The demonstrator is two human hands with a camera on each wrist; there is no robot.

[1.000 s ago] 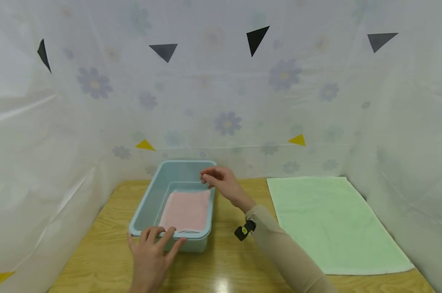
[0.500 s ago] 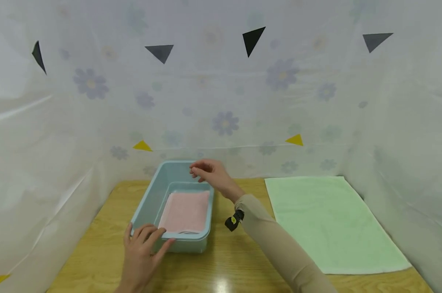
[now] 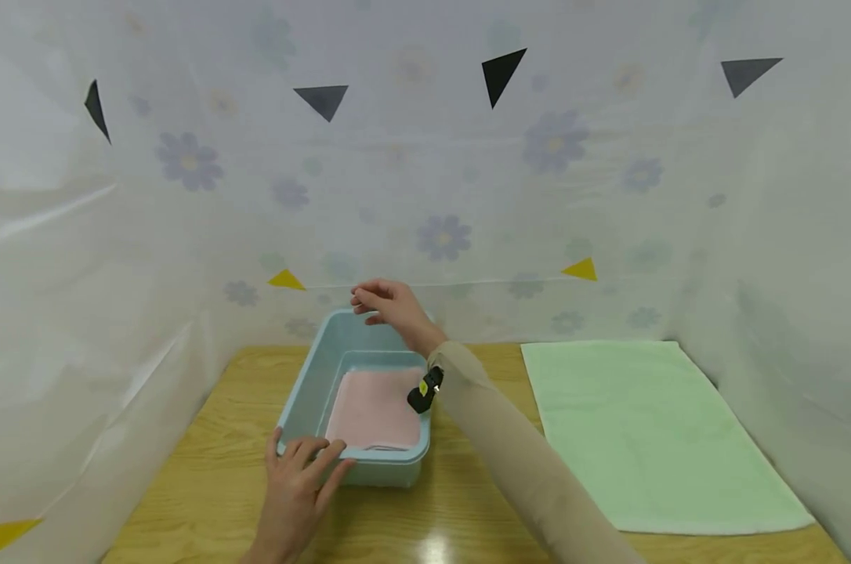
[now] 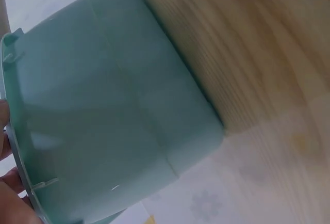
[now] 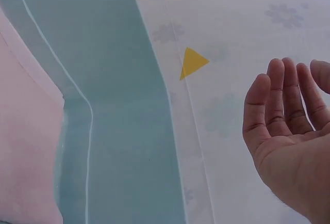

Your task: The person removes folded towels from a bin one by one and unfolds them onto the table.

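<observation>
A light blue plastic bin [image 3: 305,384] stands on the wooden table [image 3: 207,486] with a folded pink cloth [image 3: 376,415] lying flat inside. My left hand [image 3: 305,458] rests with spread fingers on the bin's near rim; in the left wrist view its fingers [image 4: 5,131] show at the bin's outer wall [image 4: 113,115]. My right hand [image 3: 378,301] hovers over the bin's far rim, fingers loosely bent and holding nothing. The right wrist view shows that hand [image 5: 289,115] with an open palm beside the bin's inner wall [image 5: 118,131] and the pink cloth [image 5: 20,146].
A pale green towel [image 3: 651,431] lies spread flat on the right side of the table. A white flowered curtain [image 3: 432,196] with black and yellow triangles closes in the back and both sides.
My right hand has moved left and away, from over the bin's right rim to above its far rim. The left hand stays on the near rim.
</observation>
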